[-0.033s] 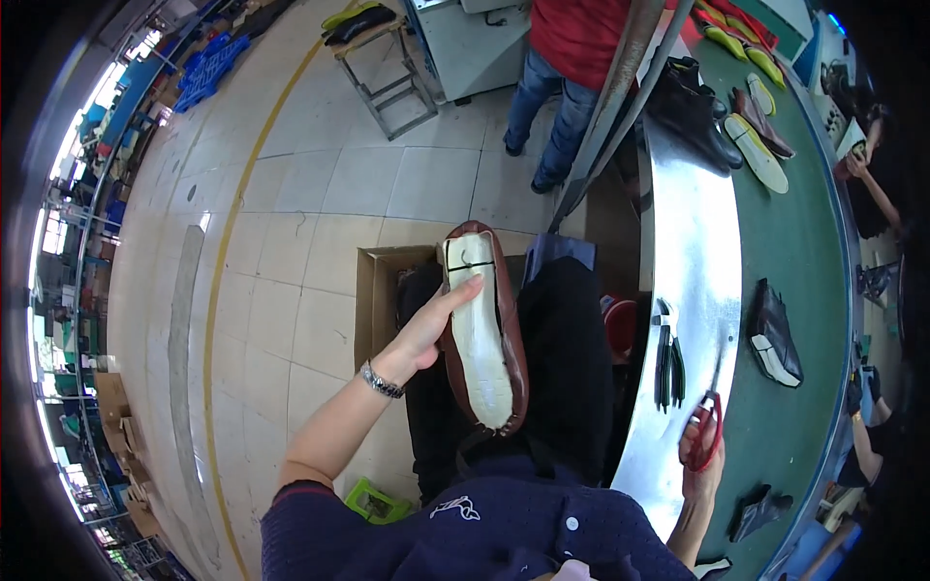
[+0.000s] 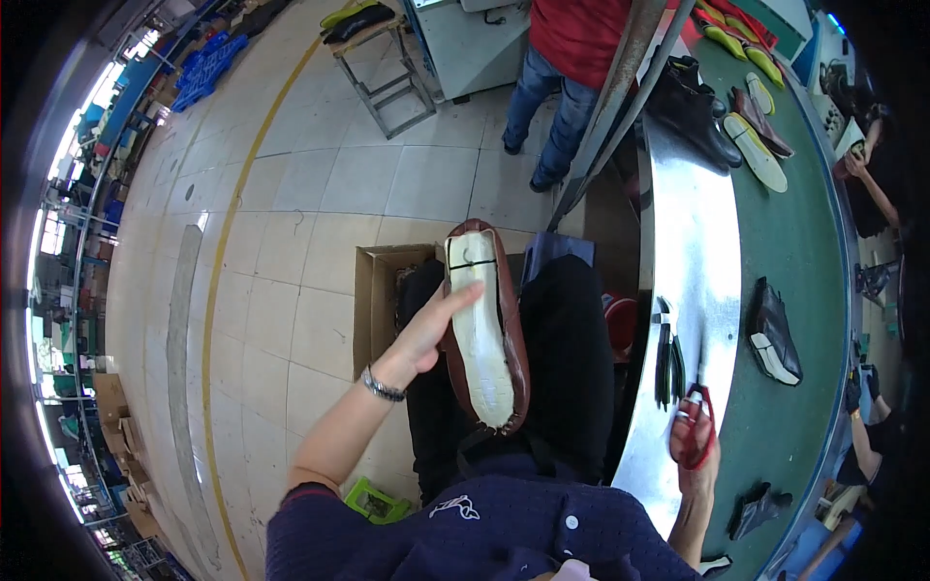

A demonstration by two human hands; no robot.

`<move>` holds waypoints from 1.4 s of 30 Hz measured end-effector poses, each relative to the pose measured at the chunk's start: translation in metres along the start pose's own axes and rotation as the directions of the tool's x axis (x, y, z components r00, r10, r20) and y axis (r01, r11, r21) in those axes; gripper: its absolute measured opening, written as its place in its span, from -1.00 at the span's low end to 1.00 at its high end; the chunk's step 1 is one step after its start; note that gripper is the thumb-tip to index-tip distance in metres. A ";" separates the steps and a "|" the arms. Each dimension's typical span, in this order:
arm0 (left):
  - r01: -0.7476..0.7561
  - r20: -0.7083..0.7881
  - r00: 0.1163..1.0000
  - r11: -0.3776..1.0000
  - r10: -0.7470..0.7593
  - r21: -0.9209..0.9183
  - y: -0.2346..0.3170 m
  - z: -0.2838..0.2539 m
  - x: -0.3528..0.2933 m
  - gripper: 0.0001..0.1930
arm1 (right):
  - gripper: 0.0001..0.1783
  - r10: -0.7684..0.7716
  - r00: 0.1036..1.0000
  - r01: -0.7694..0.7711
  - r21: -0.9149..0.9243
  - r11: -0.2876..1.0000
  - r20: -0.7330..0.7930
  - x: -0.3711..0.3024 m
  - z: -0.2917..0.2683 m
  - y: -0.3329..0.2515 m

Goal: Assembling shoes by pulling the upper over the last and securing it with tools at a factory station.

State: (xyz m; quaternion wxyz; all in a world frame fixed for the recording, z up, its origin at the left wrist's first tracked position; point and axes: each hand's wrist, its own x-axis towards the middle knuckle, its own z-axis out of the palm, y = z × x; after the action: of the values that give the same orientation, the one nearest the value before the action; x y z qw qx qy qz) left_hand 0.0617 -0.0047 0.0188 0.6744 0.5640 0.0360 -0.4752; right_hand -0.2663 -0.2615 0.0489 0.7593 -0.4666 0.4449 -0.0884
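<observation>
My left hand (image 2: 434,324) grips a brown shoe upper on a last (image 2: 519,373) over my lap, its pale underside facing up. The thumb presses on the cream insole (image 2: 481,339), and a dark band crosses that insole near the far end. The near end of the brown edge is gathered in small pleats. Over the metal strip along the bench, my right hand (image 2: 690,447) is closed round red-handled scissors (image 2: 708,426); their blades are blurred and hard to make out. Black-handled pliers (image 2: 668,363) lie on the strip just beyond that hand.
A black shoe upper (image 2: 775,334) lies on the green bench (image 2: 814,232); black boots (image 2: 693,116) and insoles (image 2: 756,153) are farther off. An open cardboard box (image 2: 373,310) stands left of my legs. A metal post (image 2: 605,126) rises ahead, near a person in red (image 2: 576,44).
My right hand has shifted slightly left and away from me with the scissors, closer to the pliers. The left hand and the shoe upper have hardly moved.
</observation>
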 end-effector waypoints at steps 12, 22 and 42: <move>-0.370 -0.293 0.715 0.699 0.635 0.611 -0.052 0.027 -0.020 -0.48 | -0.04 0.435 0.687 -0.267 -0.355 0.896 0.583 0.038 0.196 -0.036; -0.380 -0.078 0.461 0.276 0.884 0.883 -0.037 0.014 -0.007 -0.37 | -0.39 0.207 0.850 0.030 -0.437 0.899 0.484 0.034 0.178 -0.015; -0.681 -0.233 -0.168 0.058 0.958 0.730 0.054 0.009 -0.068 -0.85 | -0.56 -0.646 0.720 -0.239 -0.964 0.114 -0.255 -0.006 -0.106 0.058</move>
State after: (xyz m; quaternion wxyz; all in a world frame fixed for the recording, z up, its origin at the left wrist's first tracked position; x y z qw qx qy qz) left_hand 0.0571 0.0242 0.1008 0.6162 0.6766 -0.1795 0.3611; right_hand -0.3667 -0.2929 -0.0108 0.0362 -0.8394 0.5404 -0.0461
